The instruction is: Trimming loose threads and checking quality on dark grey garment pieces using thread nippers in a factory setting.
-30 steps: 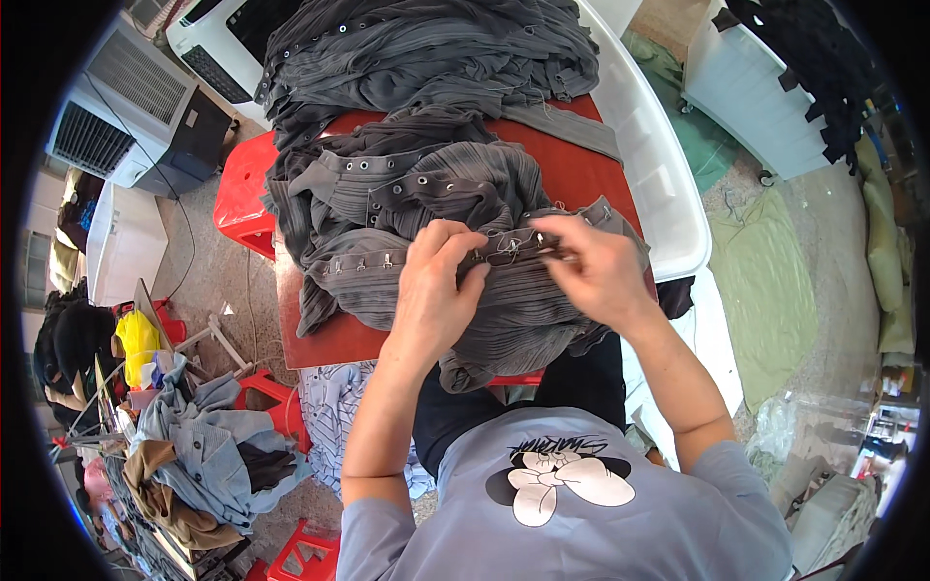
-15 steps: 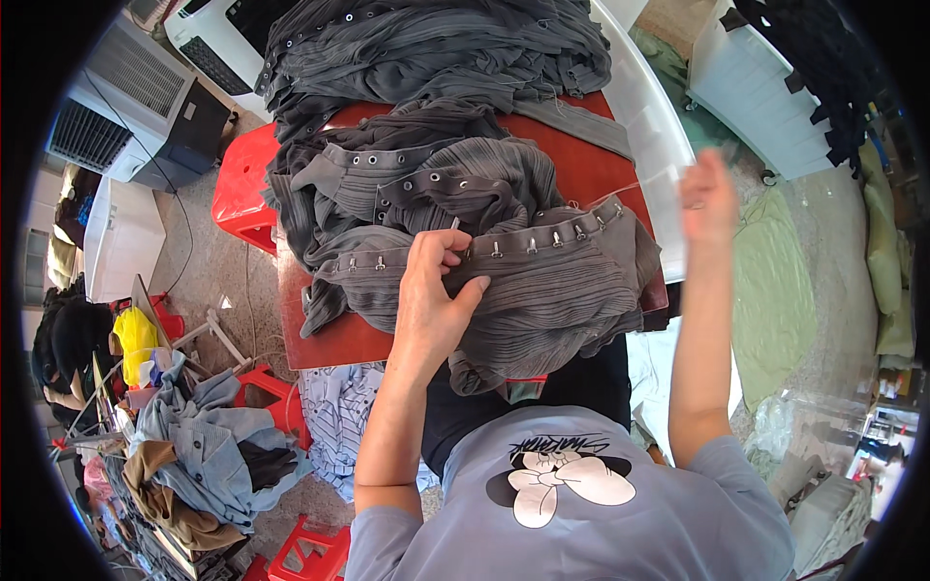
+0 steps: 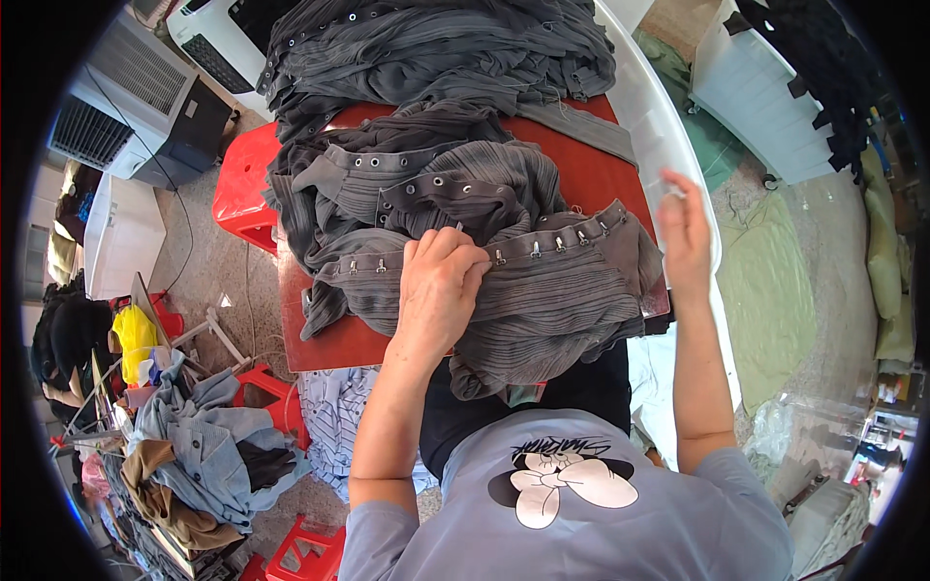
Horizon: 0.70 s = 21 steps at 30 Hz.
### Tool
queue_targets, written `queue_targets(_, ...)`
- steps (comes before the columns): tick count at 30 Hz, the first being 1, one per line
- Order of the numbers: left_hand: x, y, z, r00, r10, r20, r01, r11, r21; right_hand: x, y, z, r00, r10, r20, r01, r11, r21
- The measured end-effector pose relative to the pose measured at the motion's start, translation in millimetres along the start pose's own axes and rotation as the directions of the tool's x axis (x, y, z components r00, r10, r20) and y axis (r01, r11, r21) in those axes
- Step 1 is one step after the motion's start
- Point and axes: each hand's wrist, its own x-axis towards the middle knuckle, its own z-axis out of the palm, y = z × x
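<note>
My left hand (image 3: 441, 286) is closed over the strip of metal hooks on a ribbed dark grey garment (image 3: 557, 300), thumb and fingers pinching the cloth. A small pale tip shows beside its fingertips; I cannot tell what it is. The hooks run in a row to the right along the garment's edge. Behind them lies a folded band with metal eyelets (image 3: 438, 182). Off to the right, above the edge of a white plastic tub, my right hand (image 3: 686, 237) is raised. Its fingers look apart and slightly blurred, with no garment in them.
A red-brown tabletop (image 3: 339, 334) bears the garments, with a large heap of dark grey cloth (image 3: 436, 53) at its far end. The white tub (image 3: 668, 126) curves along its right side. Red stools (image 3: 247, 184), an air cooler (image 3: 126, 97) and piled clothes (image 3: 208, 436) stand left.
My right hand has come down and slightly left toward the garment. The fingers of my left hand have closed in on the hook strip, with the thumb drawn up to them.
</note>
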Motion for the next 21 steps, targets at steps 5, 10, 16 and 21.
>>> queue_targets(5,-1.2,-4.2,2.3,0.985,-0.153,-0.077,0.128,0.957,-0.261,-25.6,-38.3,30.5,0.958,-0.044,0.284,0.024,0.997,0.073)
queue_targets(10,2.4,1.5,-2.9,0.96,-0.277,-0.036,0.224,0.841,-0.493,-35.3,-45.0,53.5,0.921,-0.168,0.351,0.164,0.986,0.041)
queue_targets(16,-0.5,-0.7,-3.4,0.962,-0.272,0.028,0.226,0.735,-0.639,-41.0,-65.8,75.6,0.816,-0.441,0.373,0.518,0.844,-0.136)
queue_targets(21,-4.5,-1.4,0.3,0.962,-0.268,0.046,0.231,0.716,-0.659,-45.9,-66.3,87.8,0.771,-0.529,0.353,0.622,0.744,-0.243)
